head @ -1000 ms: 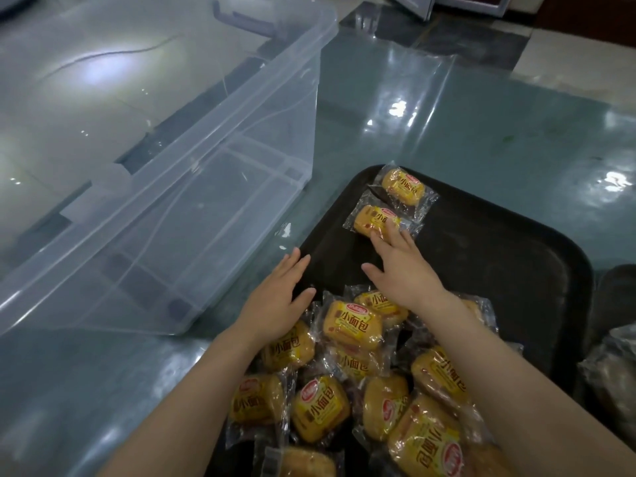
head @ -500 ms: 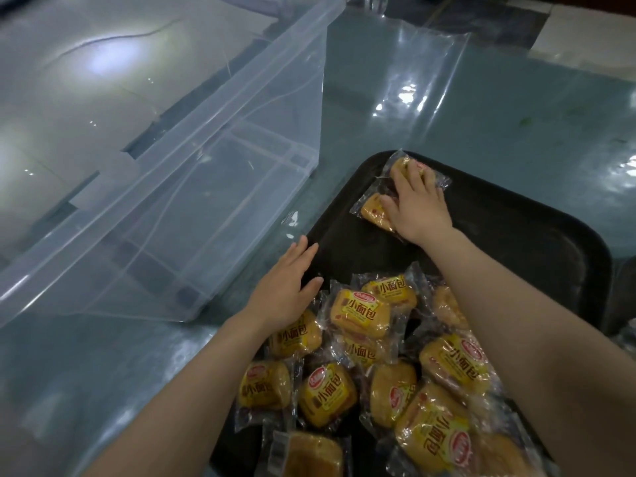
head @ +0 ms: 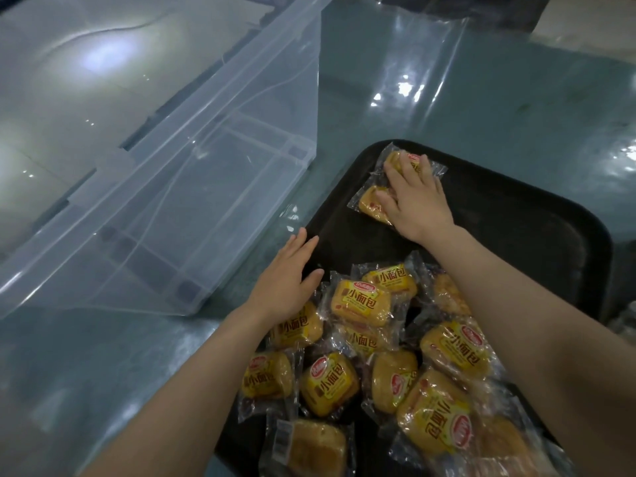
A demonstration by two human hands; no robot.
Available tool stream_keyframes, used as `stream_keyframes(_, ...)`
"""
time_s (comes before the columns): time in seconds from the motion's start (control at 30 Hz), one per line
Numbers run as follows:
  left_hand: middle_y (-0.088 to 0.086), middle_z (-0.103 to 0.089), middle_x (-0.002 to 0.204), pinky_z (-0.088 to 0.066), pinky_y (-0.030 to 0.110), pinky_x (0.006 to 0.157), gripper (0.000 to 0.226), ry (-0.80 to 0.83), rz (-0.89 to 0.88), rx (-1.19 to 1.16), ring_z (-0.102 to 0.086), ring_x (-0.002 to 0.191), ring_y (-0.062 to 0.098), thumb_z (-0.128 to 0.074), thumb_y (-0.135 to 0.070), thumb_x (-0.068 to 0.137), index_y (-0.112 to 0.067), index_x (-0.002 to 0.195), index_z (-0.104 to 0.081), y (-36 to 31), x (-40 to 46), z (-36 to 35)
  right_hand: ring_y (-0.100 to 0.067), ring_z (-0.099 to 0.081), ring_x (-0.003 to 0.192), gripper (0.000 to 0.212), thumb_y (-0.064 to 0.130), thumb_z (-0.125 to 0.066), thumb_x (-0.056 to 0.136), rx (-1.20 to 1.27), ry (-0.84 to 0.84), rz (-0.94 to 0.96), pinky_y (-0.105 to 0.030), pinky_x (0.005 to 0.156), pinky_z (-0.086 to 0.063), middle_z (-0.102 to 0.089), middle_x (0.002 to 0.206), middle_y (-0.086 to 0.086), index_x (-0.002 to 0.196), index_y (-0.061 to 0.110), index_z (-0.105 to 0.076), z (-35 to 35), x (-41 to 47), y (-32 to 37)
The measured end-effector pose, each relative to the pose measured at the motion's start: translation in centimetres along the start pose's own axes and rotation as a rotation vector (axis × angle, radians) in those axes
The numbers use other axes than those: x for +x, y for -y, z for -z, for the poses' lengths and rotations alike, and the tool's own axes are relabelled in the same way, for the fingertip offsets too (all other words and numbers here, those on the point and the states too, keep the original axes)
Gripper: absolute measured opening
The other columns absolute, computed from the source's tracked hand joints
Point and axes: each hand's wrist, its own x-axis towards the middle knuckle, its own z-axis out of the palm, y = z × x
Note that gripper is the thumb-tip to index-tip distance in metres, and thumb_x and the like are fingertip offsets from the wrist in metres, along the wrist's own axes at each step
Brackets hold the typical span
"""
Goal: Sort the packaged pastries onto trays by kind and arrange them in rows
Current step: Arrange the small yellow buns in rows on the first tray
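Observation:
A black tray (head: 537,235) lies on the table. Two wrapped yellow buns sit at its far left corner, the farther bun (head: 399,160) and the nearer bun (head: 370,203). My right hand (head: 416,197) lies flat across both of them, fingers spread. A heap of several wrapped yellow buns (head: 361,301) covers the near part of the tray. My left hand (head: 285,280) rests open on the tray's left rim, its heel touching a bun at the heap's left edge.
A large clear plastic bin (head: 165,187) lies tipped on its side left of the tray. The table (head: 499,91) has a glossy teal top under clear film. Something in clear wrapping (head: 624,321) shows at the right edge.
My right hand reached forward from the nearer bun and now covers both buns at the far corner. The left hand stays on the tray's left rim.

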Motion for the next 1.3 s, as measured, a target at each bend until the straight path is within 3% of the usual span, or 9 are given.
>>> stream_keyframes(0.17, -0.009, -0.001, 0.158, -0.006, 0.027, 0.11, 0.062, 0.055, 0.028, -0.058, 0.0, 0.143, 0.007, -0.045, -0.039, 0.096, -0.031, 0.15, -0.014, -0.4, 0.1, 0.8, -0.03, -0.034, 0.134, 0.046, 0.035, -0.054, 0.094, -0.062, -0.096, 0.036, -0.048, 0.105, -0.036, -0.041, 0.147, -0.005, 0.138, 0.023, -0.049, 0.3, -3.1, 1.2)
stream_keyframes(0.43, -0.011, -0.01, 0.157, -0.014, 0.026, 0.108, 0.056, 0.09, 0.071, -0.194, -0.011, 0.143, 0.008, -0.042, -0.035, 0.099, -0.033, 0.149, -0.017, -1.0, -1.4, 2.3, -0.025, -0.028, 0.14, 0.052, 0.019, -0.056, 0.095, 0.109, 0.001, -0.008, -0.04, 0.113, -0.027, -0.033, 0.153, -0.001, 0.144, 0.026, -0.04, 1.0, -4.4, 2.1)
stream_keyframes(0.57, -0.009, -0.025, 0.154, -0.023, 0.031, 0.11, 0.051, 0.064, 0.081, -0.313, -0.022, 0.14, 0.01, -0.043, -0.035, 0.098, -0.035, 0.146, -0.024, -0.9, -3.7, 2.3, -0.02, -0.039, 0.133, 0.045, 0.025, -0.059, 0.093, 0.181, -0.039, -0.008, -0.037, 0.108, -0.034, -0.046, 0.144, 0.0, 0.137, 0.024, -0.049, 2.0, -7.2, 2.8)
stream_keyframes(0.63, -0.007, -0.029, 0.153, -0.026, 0.03, 0.108, 0.049, 0.042, 0.083, -0.357, -0.025, 0.139, 0.01, -0.044, -0.035, 0.097, -0.039, 0.144, -0.028, -0.8, -5.0, 1.9, -0.015, -0.046, 0.126, 0.041, 0.027, -0.062, 0.092, 0.238, 0.069, 0.021, -0.032, 0.103, -0.039, -0.052, 0.138, 0.003, 0.132, 0.026, -0.054, 2.3, -9.5, 2.7)
stream_keyframes(0.73, -0.006, -0.031, 0.152, -0.027, 0.024, 0.103, 0.048, 0.031, 0.052, -0.385, -0.028, 0.138, 0.011, -0.048, -0.034, 0.096, -0.043, 0.14, -0.033, -1.4, -6.2, 1.5, -0.014, -0.044, 0.128, 0.043, 0.03, -0.064, 0.09, 0.199, 0.246, 0.042, -0.029, 0.104, -0.032, -0.052, 0.138, 0.004, 0.132, 0.028, -0.055, 2.6, -12.7, 2.1)
stream_keyframes(0.83, -0.005, -0.038, 0.148, -0.033, 0.035, 0.109, 0.049, 0.065, 0.001, -0.353, -0.033, 0.136, 0.011, -0.051, -0.032, 0.094, -0.04, 0.14, -0.036, -2.6, -6.3, 1.6, -0.017, -0.041, 0.131, 0.048, 0.029, -0.065, 0.089, 0.117, 0.276, -0.02, -0.034, 0.107, -0.032, -0.053, 0.136, 0.004, 0.135, 0.031, -0.05, 2.6, -14.2, 1.5)
stream_keyframes(0.97, -0.009, -0.046, 0.141, -0.039, 0.031, 0.101, 0.046, 0.059, -0.042, -0.316, -0.045, 0.124, 0.008, -0.053, -0.031, 0.093, -0.039, 0.137, -0.041, -3.7, -6.4, 2.2, -0.02, -0.051, 0.117, 0.035, 0.019, -0.065, 0.089, 0.143, 0.113, -0.171, -0.04, 0.094, -0.048, -0.058, 0.12, 0.003, 0.121, 0.033, -0.061, 2.8, -15.1, 1.9)
stream_keyframes(1.1, -0.017, -0.051, 0.13, -0.034, 0.012, 0.077, 0.041, 0.031, -0.074, -0.353, -0.044, 0.104, -0.004, -0.055, -0.03, 0.092, -0.039, 0.131, -0.047, -4.1, -6.1, 2.7, -0.021, -0.049, 0.115, 0.03, 0.015, -0.064, 0.089, 0.146, -0.119, -0.218, -0.036, 0.095, -0.044, -0.06, 0.113, 0.003, 0.114, 0.03, -0.066, 3.0, -15.8, 2.4)
stream_keyframes(1.3, -0.011, -0.05, 0.135, -0.036, 0.021, 0.092, 0.045, 0.008, -0.135, -0.288, -0.047, 0.119, 0.005, -0.061, -0.027, 0.089, -0.033, 0.132, -0.048, -6.2, -3.9, 2.6, -0.018, -0.044, 0.116, 0.03, 0.016, -0.063, 0.089, 0.118, -0.324, -0.3, -0.029, 0.096, -0.038, -0.06, 0.114, 0.005, 0.117, 0.027, -0.065, 4.0, -17.3, 3.1)
